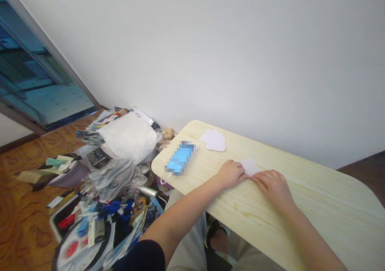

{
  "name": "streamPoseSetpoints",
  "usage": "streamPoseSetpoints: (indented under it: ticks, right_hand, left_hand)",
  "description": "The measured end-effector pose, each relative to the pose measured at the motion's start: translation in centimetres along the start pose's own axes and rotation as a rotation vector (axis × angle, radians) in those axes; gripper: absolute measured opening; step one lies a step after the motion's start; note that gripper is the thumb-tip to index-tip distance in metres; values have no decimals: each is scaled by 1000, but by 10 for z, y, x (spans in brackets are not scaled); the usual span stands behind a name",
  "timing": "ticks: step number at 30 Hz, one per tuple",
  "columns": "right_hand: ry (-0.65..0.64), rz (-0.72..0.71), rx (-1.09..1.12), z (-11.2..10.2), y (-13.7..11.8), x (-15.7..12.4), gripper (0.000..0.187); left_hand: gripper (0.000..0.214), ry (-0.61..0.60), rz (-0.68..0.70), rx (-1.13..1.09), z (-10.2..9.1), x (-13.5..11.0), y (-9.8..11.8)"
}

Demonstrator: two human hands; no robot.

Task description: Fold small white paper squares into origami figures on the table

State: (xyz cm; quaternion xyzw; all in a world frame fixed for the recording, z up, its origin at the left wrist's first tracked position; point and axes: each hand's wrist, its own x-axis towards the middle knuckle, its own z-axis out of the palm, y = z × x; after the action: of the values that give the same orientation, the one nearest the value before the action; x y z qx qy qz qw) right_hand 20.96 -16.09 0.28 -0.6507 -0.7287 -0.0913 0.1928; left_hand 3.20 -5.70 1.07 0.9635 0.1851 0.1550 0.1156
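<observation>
A small white piece of paper lies on the pale wooden table between my two hands. My left hand rests on the table with its fingers curled, pinching the paper's left edge. My right hand lies knuckles up just right of it, fingertips pressed on the paper's lower right edge. Farther back on the table sits a small stack of white paper pieces, apart from both hands.
A blurred blue object lies near the table's left end. A large heap of bags, packets and clutter covers the wooden floor left of the table. A white wall runs behind, with a glass door at far left.
</observation>
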Motion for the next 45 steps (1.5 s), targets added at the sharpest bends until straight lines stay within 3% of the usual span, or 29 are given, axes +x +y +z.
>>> streamPoseSetpoints:
  ticks: [7,11,16,23,28,32,35,38,43,45]
  right_hand:
    - [8,54,105,11,13,-4,24]
    - [-59,67,144,5,15,1,23]
    - [-78,148,149,5,17,8,25]
    - [-86,289,209,4,9,18,20]
    - [-19,243,205,3,4,25,16]
    - [8,291,296,5,4,26,13]
    - [11,371,355,7,5,23,14]
    - [39,409,381,9,5,20,14]
    - [35,397,385,9,1,19,9]
    - [21,431,394,8,-1,20,18]
  left_hand:
    - [36,21,-232,-61,-1,10,-1]
    - [57,-10,-434,0,-2,29,3]
    - [43,-161,-554,-70,-10,45,2]
    - [24,-146,-494,-180,-7,49,-11]
    - [14,-49,-423,-245,-1,48,-13]
    - [19,-15,-373,-358,7,45,-15]
    - [27,123,-410,-611,13,43,-17]
    - [24,136,-421,-708,16,41,-17]
    - [41,104,-394,-621,21,38,-13]
    - [43,88,-371,-583,23,37,-12]
